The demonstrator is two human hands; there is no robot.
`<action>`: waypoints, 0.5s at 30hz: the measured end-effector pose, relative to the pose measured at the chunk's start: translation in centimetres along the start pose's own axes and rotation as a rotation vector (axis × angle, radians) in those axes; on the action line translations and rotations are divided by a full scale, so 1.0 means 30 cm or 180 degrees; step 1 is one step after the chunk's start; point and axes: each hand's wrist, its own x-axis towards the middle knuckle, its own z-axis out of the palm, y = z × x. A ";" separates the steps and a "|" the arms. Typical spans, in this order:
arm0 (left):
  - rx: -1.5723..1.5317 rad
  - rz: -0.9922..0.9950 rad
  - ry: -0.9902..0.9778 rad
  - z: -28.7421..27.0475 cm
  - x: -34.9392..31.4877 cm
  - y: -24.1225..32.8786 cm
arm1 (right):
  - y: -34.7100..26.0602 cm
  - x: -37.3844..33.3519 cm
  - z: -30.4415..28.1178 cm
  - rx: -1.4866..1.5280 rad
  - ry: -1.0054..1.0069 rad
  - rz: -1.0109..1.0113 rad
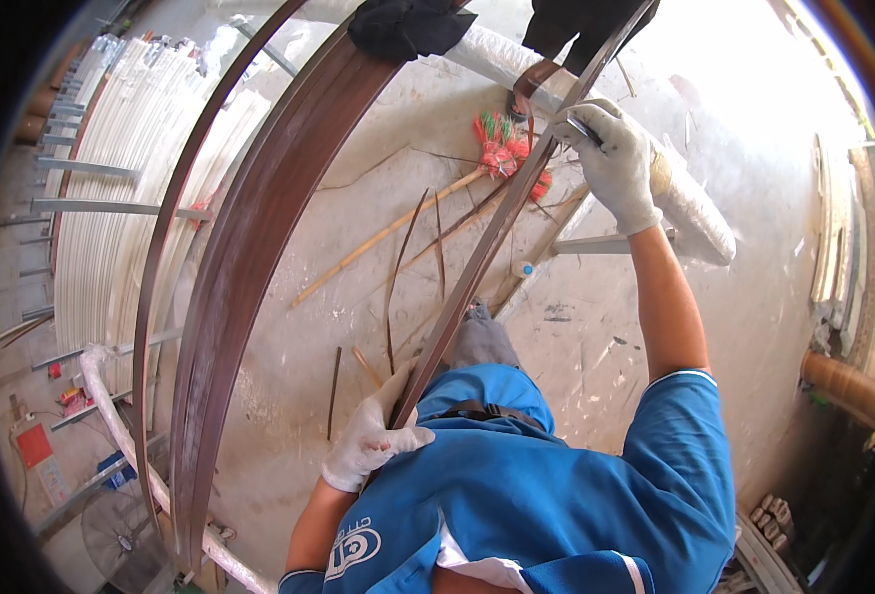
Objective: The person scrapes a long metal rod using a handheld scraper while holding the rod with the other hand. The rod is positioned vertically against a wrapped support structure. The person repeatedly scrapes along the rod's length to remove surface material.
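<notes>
A long, narrow dark-brown strip [492, 238] slants from my waist up to the far right. My left hand [376, 436], in a whitish work glove, grips its near end beside my body, with the thumb on the near side. Farther up the strip, my gloved right hand [611, 163] is closed on a slim metal tool [583, 130]. The tool's tip is close to the strip's edge. The glove hides most of the tool, so its exact kind does not show.
Left of me, wide brown panels [269, 188] lie on a rack beside stacked white strips [121, 247]. A broom [388, 238] and dark offcuts [396, 277] lie on the floor. A wrapped roll [700, 218] is beyond my right hand. A person in dark clothing [566, 30] stands at the far end.
</notes>
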 end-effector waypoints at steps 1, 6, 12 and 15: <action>0.0013 -0.0035 0.0009 -0.001 0.000 -0.001 | 0.001 0.000 0.003 0.0092 0.0048 0.0198; -0.0230 -0.0077 -0.0053 -0.002 0.000 -0.002 | 0.005 0.011 0.009 0.0423 0.0190 0.0419; -0.0234 -0.0117 -0.0014 -0.001 0.003 -0.006 | 0.057 0.073 -0.052 0.1323 0.1228 0.1628; -0.0401 -0.0168 -0.0052 -0.001 -0.003 -0.006 | 0.124 0.135 -0.085 0.1445 0.1329 0.1420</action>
